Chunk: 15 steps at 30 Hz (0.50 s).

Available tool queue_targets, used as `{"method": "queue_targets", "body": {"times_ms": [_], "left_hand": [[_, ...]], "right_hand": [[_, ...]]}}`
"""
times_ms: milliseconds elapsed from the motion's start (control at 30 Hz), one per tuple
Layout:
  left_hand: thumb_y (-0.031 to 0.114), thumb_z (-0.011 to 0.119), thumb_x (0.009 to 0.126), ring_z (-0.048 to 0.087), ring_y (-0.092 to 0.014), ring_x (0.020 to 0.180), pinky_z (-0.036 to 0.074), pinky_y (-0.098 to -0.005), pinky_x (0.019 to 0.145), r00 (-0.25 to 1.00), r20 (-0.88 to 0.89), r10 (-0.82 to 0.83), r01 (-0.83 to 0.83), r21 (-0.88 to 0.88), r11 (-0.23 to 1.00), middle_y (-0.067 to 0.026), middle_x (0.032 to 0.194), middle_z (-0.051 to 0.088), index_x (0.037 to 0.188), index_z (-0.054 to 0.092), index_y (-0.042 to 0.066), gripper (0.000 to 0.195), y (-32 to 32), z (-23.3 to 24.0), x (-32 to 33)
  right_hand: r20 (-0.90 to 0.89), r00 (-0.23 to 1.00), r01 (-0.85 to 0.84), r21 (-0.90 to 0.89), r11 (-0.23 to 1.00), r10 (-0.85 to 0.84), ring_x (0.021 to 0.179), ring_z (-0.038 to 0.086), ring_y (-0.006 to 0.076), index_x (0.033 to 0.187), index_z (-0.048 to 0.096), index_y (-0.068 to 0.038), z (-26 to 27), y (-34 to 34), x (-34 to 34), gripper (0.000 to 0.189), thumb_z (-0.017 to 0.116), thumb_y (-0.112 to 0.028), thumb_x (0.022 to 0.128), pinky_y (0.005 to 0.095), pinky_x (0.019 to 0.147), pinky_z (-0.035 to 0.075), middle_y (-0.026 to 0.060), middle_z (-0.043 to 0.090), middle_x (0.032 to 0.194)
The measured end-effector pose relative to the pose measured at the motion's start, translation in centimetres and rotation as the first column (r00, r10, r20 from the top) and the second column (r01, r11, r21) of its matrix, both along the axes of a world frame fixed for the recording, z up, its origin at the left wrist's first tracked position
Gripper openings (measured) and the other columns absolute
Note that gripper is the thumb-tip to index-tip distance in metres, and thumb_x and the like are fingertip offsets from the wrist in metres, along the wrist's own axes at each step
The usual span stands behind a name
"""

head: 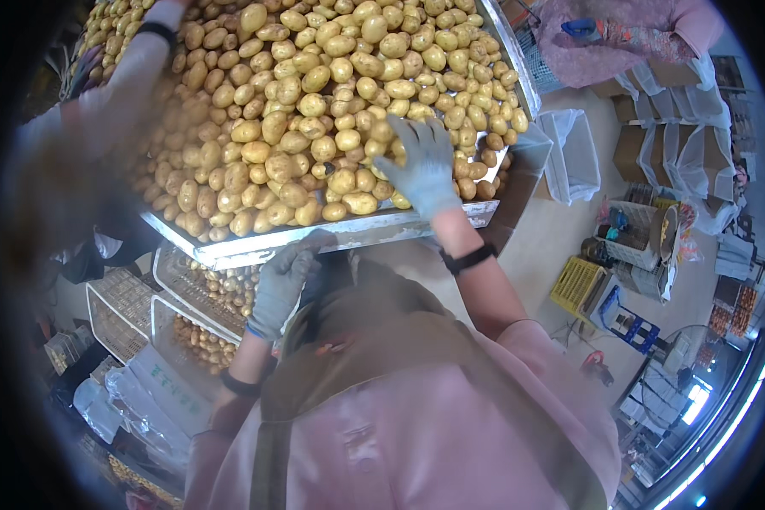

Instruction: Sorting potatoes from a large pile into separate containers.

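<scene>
A thick layer of small yellow potatoes covers the metal-edged sorting table before me. My right hand, in a grey glove, lies on the potatoes near the table's right front part, fingers spread and pointing away; no potato is plainly held in it. My left hand, also gloved in grey, is just below the table's front edge, close to my apron. Its fingers are curled, and whether something is between them cannot be told. A small dark piece lies among the potatoes.
At left, a co-worker's arm reaches over the potatoes. Another person's gloved arm is at upper right. Plastic crates with potatoes stand below left. A lined bin, lined cardboard boxes and a yellow crate stand right.
</scene>
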<state>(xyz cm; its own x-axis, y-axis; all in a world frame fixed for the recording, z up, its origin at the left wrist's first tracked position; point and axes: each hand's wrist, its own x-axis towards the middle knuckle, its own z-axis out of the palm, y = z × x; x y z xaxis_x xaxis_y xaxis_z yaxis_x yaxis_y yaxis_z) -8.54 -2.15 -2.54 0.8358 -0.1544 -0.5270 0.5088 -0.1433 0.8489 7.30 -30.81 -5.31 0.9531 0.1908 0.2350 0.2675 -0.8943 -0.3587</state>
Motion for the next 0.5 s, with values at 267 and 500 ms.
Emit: {"method": "queue_targets", "body": {"times_ms": [267, 500], "left_hand": [[0.037, 0.061, 0.105, 0.064, -0.008, 0.081, 0.055, -0.0242, 0.076, 0.996, -0.003, 0.092, -0.092, -0.025, 0.995, -0.0056, 0.1, 0.073, 0.125, 0.067, -0.003, 0.045, -0.6, 1.3, 0.8], [0.034, 0.059, 0.106, 0.066, -0.009, 0.086, 0.056, -0.0251, 0.078, 0.999, -0.003, 0.032, -0.032, 0.052, 0.998, -0.0067, 0.102, 0.074, 0.128, 0.066, -0.002, 0.042, -0.2, 0.1, -0.1]], "right_hand": [[0.188, 0.923, 0.361, -0.125, 0.924, -0.335, 0.108, 0.062, 0.0363, 0.107, 0.074, -0.01, -2.6, -11.6, -5.4, 0.03, 0.077, -0.031, 0.085, 0.0489, 0.099, 0.048, 0.0131, 0.069, 0.11], [-0.102, 0.994, 0.044, 0.108, 0.993, -0.033, 0.102, 0.067, 0.0414, 0.105, 0.076, -0.015, -3.1, -6.9, 13.9, 0.025, 0.065, -0.032, 0.092, 0.0481, 0.09, 0.054, 0.0161, 0.073, 0.106]]}}
